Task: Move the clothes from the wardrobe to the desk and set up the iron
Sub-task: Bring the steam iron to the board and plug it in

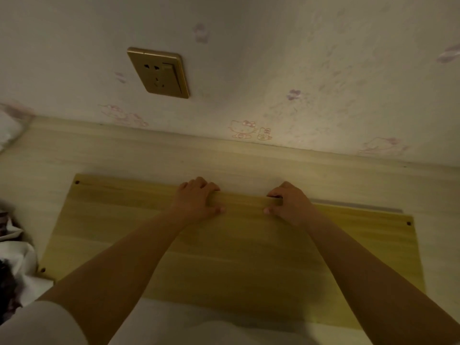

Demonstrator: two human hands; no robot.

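Observation:
A flat yellowish wooden board (249, 255) with small holes at its corners lies on the pale desk (124, 155). Both hands hold the board's far edge, fingers curled over it and thumbs on top. My left hand (196, 199) grips near the middle of that edge; my right hand (288, 202) grips just to its right. The right part of the far edge looks slightly lifted, with a grey shadow line beneath it. No iron is in view.
A gold wall socket (159, 72) with a switch sits on the cartoon-patterned wallpaper above the desk. White and dark patterned cloth (15, 265) lies at the left edge. A white thing (8, 130) is at the desk's far left.

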